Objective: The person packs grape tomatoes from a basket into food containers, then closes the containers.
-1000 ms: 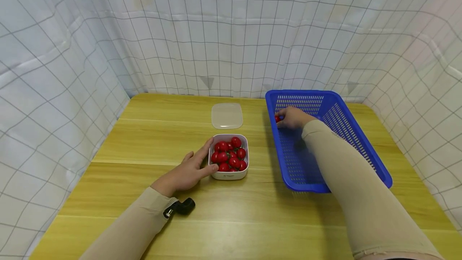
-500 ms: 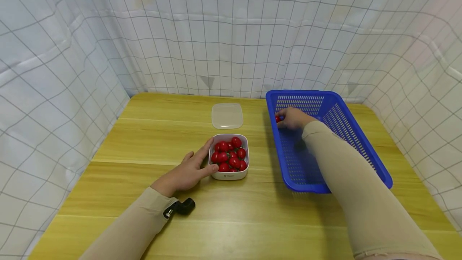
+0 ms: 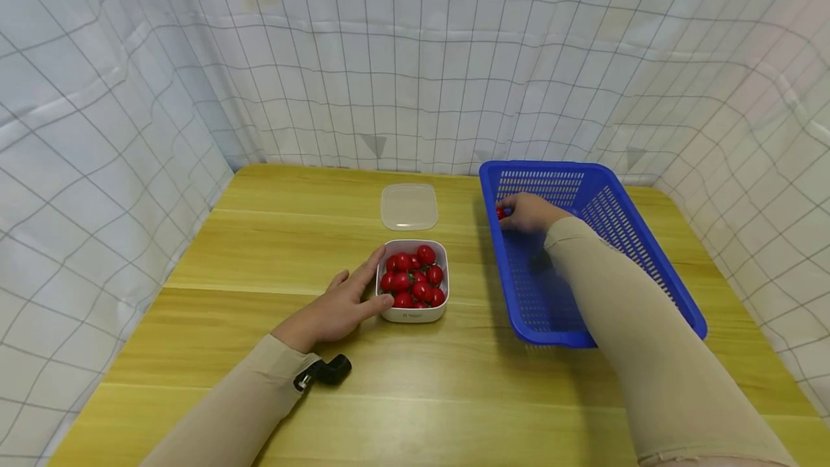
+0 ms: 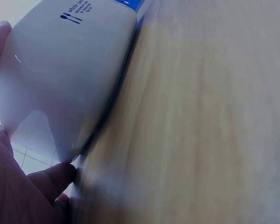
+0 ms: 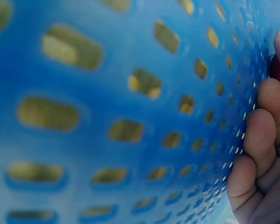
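Observation:
A white square container full of red cherry tomatoes stands mid-table in the head view. My left hand rests against its left side, fingers extended and the thumb at the near left corner. The left wrist view shows the container's printed side wall close up. Inside the blue basket, my right hand pinches a red cherry tomato by the left wall. Part of that tomato appears between thumb and finger at the right wrist view's edge; the remaining fingers are curled. My right forearm hides part of the basket's floor.
A translucent square lid lies flat behind the container. The wooden table meets a white gridded curtain at the back and both sides. A black device is strapped at the left wrist.

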`<state>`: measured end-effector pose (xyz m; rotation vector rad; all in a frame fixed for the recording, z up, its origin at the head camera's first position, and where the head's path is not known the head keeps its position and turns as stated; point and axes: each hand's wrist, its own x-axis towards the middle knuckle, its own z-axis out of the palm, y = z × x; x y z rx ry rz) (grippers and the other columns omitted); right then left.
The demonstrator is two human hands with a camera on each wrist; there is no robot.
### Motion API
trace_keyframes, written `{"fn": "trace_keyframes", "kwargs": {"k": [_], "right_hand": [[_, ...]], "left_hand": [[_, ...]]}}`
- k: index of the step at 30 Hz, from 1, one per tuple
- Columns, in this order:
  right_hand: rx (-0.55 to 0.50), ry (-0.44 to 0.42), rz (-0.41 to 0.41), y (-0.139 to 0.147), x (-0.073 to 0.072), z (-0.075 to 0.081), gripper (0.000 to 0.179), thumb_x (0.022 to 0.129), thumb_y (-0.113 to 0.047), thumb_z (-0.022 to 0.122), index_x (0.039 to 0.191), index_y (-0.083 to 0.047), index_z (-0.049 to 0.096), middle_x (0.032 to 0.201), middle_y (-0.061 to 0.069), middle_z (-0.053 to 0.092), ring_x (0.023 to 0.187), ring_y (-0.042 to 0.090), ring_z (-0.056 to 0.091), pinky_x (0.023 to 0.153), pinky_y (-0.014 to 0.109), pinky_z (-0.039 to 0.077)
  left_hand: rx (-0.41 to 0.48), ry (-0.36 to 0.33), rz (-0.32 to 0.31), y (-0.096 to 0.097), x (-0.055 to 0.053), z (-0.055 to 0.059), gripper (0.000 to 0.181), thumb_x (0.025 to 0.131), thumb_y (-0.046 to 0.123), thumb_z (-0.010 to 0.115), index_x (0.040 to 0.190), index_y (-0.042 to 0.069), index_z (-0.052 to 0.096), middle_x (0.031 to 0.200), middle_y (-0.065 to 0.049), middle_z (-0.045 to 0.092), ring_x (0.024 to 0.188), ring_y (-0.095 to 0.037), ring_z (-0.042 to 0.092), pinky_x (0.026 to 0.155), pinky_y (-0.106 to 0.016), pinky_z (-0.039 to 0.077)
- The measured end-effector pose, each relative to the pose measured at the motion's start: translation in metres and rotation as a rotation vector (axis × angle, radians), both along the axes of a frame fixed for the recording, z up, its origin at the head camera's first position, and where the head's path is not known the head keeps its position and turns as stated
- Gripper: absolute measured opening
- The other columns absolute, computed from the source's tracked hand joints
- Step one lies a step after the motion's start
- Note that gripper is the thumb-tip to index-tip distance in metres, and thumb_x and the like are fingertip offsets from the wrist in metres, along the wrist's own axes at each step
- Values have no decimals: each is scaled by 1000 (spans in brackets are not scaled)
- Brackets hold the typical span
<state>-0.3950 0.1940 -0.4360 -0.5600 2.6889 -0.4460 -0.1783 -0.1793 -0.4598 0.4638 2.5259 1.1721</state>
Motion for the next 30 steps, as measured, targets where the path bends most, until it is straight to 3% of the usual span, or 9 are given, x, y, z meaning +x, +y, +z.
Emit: {"fn": "trace_keyframes", "kwargs": {"k": [13, 19, 24, 30], "right_hand": [[40, -22, 19, 0, 1, 10, 54, 98, -23, 74, 146, -2, 61, 133, 18, 69, 111, 31, 62, 105, 50, 51], [68, -25, 29, 2, 5, 20, 47, 98, -24, 74, 141, -6, 67, 120, 14, 72, 103, 28, 64, 96, 46, 53], [68, -10, 77, 3, 12, 35, 44, 99, -28, 73, 136, -6, 70, 113, 12, 73, 100, 27, 64, 91, 43, 53], [42, 29, 83, 4, 25, 66, 37, 100, -30, 70, 126, -4, 73, 110, 11, 73, 97, 26, 64, 89, 44, 52]], "left_hand": [[-13, -14, 0, 2, 1, 3, 90, 107, 53, 54, 171, 27, -5, 179, -9, 7, 165, -35, 9, 129, -62, -11], [-8, -21, 1, 2, 1, 2, 89, 107, 51, 54, 171, 29, -5, 179, -9, 7, 165, -36, 9, 129, -62, -12], [-2, -26, 0, 1, 2, 2, 90, 107, 53, 54, 171, 29, -5, 179, -9, 7, 165, -36, 9, 129, -63, -12], [-13, -15, -5, 1, -1, 3, 90, 106, 56, 53, 171, 31, -5, 179, -8, 6, 165, -36, 9, 129, -63, -12]]}}
